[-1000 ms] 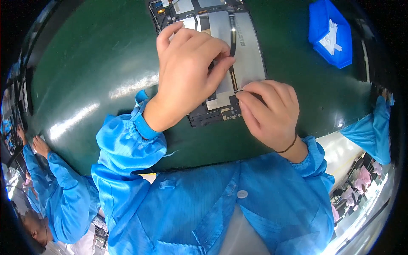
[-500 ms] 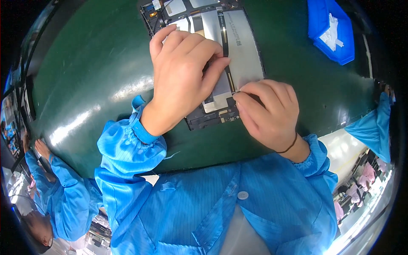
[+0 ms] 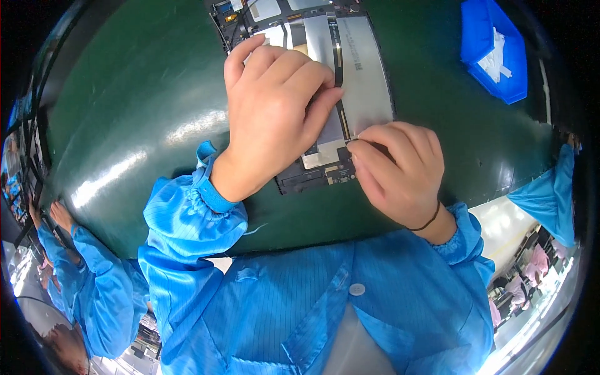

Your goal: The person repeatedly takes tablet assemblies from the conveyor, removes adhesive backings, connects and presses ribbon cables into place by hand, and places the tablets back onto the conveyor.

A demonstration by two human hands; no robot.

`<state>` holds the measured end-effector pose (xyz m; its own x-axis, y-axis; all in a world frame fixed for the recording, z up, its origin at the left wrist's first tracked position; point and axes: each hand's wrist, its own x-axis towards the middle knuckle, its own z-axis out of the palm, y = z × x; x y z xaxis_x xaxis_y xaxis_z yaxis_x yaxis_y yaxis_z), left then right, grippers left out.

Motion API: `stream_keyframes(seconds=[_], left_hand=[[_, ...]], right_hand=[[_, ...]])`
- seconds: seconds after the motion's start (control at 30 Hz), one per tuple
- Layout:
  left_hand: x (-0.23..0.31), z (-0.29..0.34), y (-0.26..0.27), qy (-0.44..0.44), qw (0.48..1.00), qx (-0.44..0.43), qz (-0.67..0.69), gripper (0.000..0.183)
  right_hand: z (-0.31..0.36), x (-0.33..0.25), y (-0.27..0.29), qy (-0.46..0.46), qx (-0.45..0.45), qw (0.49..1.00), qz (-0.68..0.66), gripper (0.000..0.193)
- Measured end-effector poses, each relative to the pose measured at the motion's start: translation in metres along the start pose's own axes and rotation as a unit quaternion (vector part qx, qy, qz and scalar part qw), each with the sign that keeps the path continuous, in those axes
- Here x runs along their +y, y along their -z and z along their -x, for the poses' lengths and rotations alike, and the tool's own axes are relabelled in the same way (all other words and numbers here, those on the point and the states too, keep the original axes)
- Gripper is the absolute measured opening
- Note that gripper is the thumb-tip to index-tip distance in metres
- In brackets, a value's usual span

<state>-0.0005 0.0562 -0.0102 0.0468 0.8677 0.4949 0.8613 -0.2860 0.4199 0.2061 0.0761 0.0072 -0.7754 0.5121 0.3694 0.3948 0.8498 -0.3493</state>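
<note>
An opened tablet (image 3: 373,81) lies on the green tabletop, its silvery inner plate and dark frame exposed. A narrow black flex cable (image 3: 337,47) runs lengthwise over the plate toward the near end. My left hand (image 3: 272,103) is bent over the tablet's left side, with thumb and index finger pinched on the middle of the cable. At the cable's near end, beside a small circuit board (image 3: 339,175), my right hand (image 3: 405,167) has its thumb and index finger pinched together at the cable. The fingertips hide the exact contact there.
A blue bin (image 3: 470,40) with crumpled white pieces (image 3: 495,59) stands at the far right of the green tabletop (image 3: 137,94). At the left edge a co-worker in a blue sleeve (image 3: 103,256) rests a hand (image 3: 61,215) on the table. Another blue sleeve (image 3: 553,200) shows at the right.
The view has shifted slightly, so the tablet, the bin and my hands sit a little farther right and lower. Both pinches stay at the same places on the cable.
</note>
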Motion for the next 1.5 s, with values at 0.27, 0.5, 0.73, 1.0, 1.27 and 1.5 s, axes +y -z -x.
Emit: stream_keyframes(seconds=[0.27,0.5,0.73,1.0,1.27,1.5], left_hand=[[-0.003,0.0,-0.0003,-0.003,1.0,0.003,-0.003,0.016],[-0.0009,-0.0008,0.0003,0.006,1.0,-0.005,0.002,0.012],[-0.0002,-0.0018,0.0029,0.01,1.0,-0.006,0.025,0.013],[-0.0032,-0.0007,0.0039,-0.054,0.996,-0.002,0.073,0.018],[-0.0006,-0.0008,0.0049,-0.065,0.993,-0.012,0.099,0.017],[0.0018,-0.0014,-0.0005,0.002,0.999,-0.015,0.045,0.017]], right_hand=[[-0.0028,-0.0002,-0.0014,0.0,0.002,1.0,0.002,0.023],[-0.0032,0.0006,-0.0006,-0.002,0.002,1.0,-0.003,0.023],[-0.0037,0.0021,0.0007,-0.009,0.001,1.0,-0.023,0.025],[-0.004,0.003,0.0001,-0.006,0.001,1.0,-0.024,0.025],[-0.0031,0.0029,0.0027,-0.011,-0.008,1.0,-0.027,0.024],[0.0005,0.0039,0.0018,-0.008,0.001,1.0,-0.026,0.025]])
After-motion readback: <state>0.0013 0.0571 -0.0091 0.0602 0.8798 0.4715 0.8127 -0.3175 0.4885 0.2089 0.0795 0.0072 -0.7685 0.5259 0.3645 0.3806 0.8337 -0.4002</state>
